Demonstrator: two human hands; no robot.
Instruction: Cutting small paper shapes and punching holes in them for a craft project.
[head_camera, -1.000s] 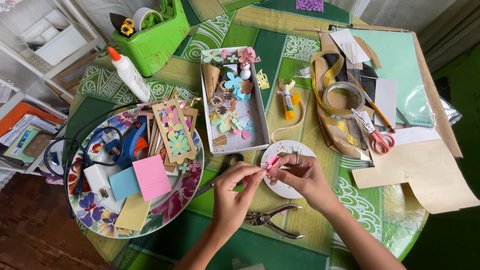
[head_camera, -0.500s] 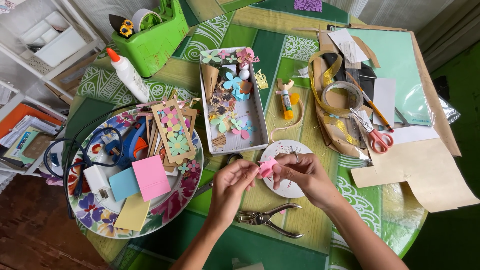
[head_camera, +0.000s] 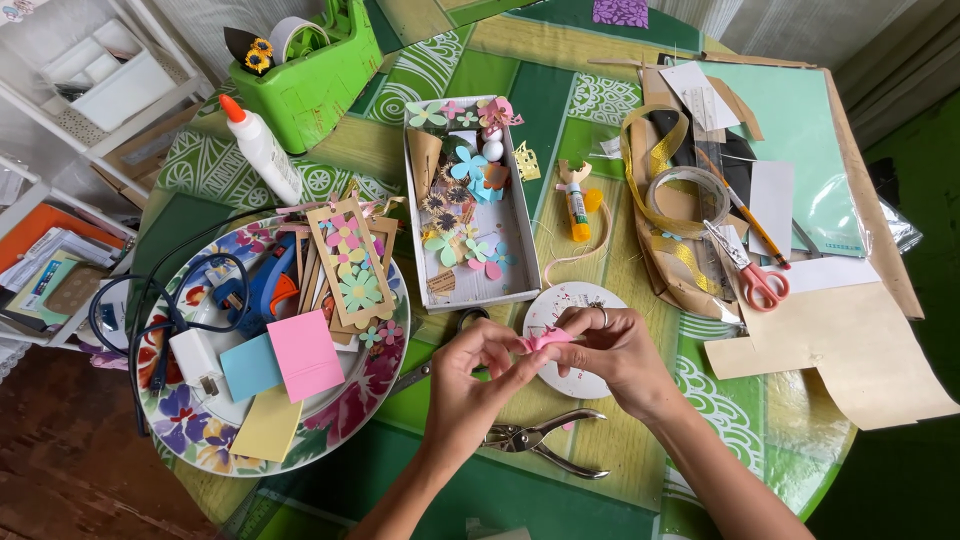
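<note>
Pink paper bit (head_camera: 545, 340) sits pinched betw. both hands, L hand (head_camera: 472, 385) & R hand (head_camera: 612, 358) closed on its ends, long axis running left-right, just over white round disc (head_camera: 560, 305), pliers (head_camera: 540, 442) nearer L.

Pink paper piece (head_camera: 545, 340); green patterned table (head_camera: 600, 100); floral plate (head_camera: 190, 430) with pink (head_camera: 305, 355), blue (head_camera: 250, 367), yellow (head_camera: 265, 425) notes; green box (head_camera: 310, 85); white glue bottle (head_camera: 262, 150), orange cap; red-handled scissors (head_camera: 755, 280); silver pliers (head_camera: 540, 440).
</note>
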